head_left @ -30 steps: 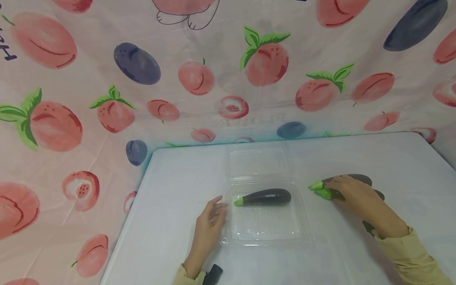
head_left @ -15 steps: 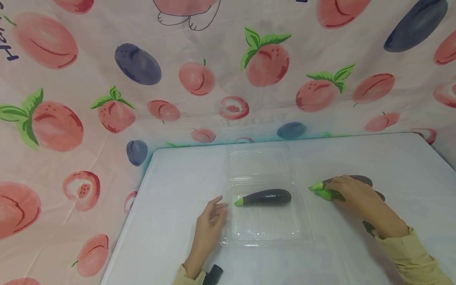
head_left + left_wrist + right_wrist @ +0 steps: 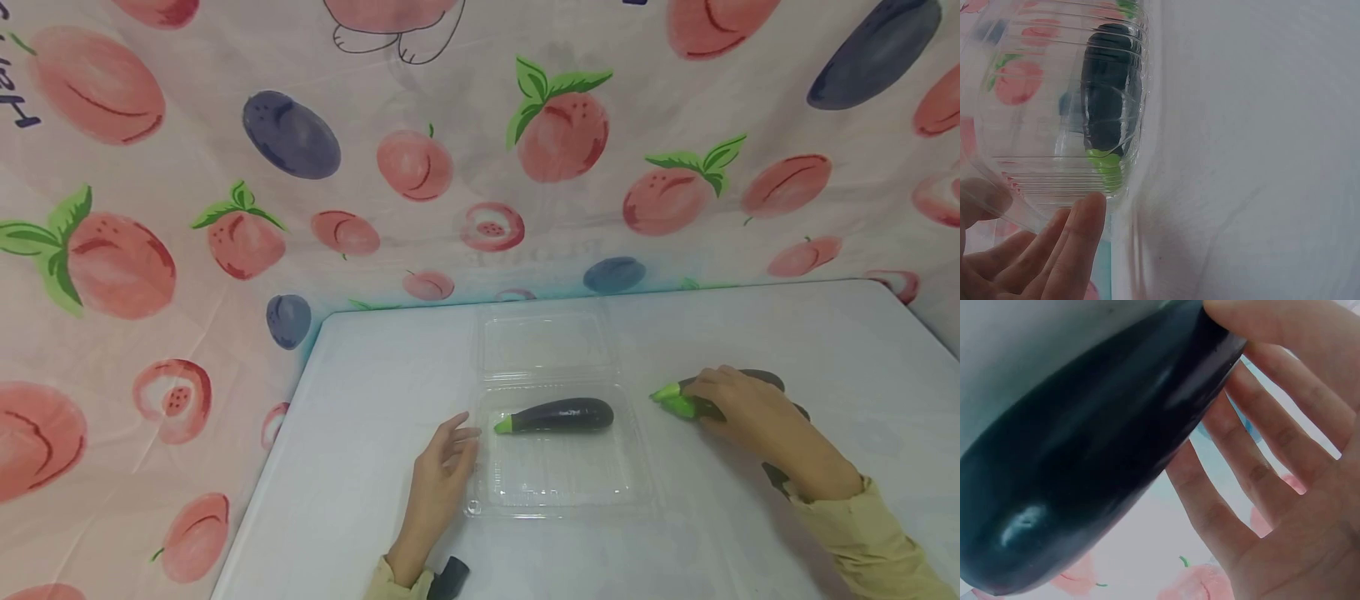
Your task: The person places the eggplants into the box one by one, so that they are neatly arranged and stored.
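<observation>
My right hand (image 3: pixel 750 412) pinches an eggplant (image 3: pixel 1085 431) near its narrow end. In the right wrist view the thumb is on one side and the fingers on the other. A second eggplant (image 3: pixel 763 380) lies just behind it, partly covered by the hand. Another dark eggplant (image 3: pixel 566 415) with a green tip lies inside the clear plastic container (image 3: pixel 558 479), toward the back. My left hand (image 3: pixel 441 467) is at the container's left edge, fingers loosely extended. The left wrist view has those fingertips (image 3: pixel 1092 206) right at the ribbed clear wall.
The container's hinged lid (image 3: pixel 547 342) lies folded back toward the rear of the white table (image 3: pixel 360 400). A fruit-print cloth (image 3: pixel 480 167) hangs behind the table. A black device (image 3: pixel 450 577) sits at the left wrist, and a dark object (image 3: pixel 776 478) shows beneath the right wrist.
My right hand has shifted slightly, and the green tips of the two eggplants on the right now sit closer together. The left hand and container have stayed put.
</observation>
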Demonstrator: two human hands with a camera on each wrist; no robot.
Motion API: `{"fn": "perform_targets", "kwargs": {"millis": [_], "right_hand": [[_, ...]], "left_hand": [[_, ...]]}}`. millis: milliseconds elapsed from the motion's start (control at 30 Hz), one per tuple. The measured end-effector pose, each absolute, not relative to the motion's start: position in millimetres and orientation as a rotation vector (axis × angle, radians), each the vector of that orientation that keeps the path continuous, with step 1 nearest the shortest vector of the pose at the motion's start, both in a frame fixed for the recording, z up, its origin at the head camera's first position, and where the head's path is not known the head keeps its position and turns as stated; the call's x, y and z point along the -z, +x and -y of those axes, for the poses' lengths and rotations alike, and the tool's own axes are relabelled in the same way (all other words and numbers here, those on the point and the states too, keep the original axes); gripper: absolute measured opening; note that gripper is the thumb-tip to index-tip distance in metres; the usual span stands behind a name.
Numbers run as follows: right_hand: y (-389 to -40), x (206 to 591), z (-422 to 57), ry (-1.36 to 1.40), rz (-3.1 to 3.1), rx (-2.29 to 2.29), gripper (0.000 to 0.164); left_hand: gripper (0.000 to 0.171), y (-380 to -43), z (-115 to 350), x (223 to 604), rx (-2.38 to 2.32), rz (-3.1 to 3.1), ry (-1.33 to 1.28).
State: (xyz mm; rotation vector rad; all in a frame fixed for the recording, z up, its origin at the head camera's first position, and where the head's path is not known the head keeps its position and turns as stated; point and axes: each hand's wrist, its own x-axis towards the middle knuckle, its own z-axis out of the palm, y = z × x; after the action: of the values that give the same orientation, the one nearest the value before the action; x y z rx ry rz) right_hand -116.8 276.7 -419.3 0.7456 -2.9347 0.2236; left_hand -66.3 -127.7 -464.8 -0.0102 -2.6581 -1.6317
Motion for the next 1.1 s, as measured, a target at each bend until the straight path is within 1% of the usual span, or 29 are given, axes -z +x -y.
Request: {"fn": "perform_targets", "kwargs": {"millis": [433,733,1100], "right_hand": [[-116.6,410.3,-273.3,0.774,2.891,-0.23,0.037],[-116.3,403.5,-267.8,0.793,2.832,-0.273,0.034],[-114.1,393.4,-260.5,0.8,2.795,-0.268,0.035]], "left_hand": [[0.042,-66.0,127.2,463.4,1.642,2.643,-0.026],[0.042,-66.0,126.8,462.7,1.643,2.647,-0.01],[0.042,-65.8,126.3,462.2,1.64,2.653,-0.004]]}}
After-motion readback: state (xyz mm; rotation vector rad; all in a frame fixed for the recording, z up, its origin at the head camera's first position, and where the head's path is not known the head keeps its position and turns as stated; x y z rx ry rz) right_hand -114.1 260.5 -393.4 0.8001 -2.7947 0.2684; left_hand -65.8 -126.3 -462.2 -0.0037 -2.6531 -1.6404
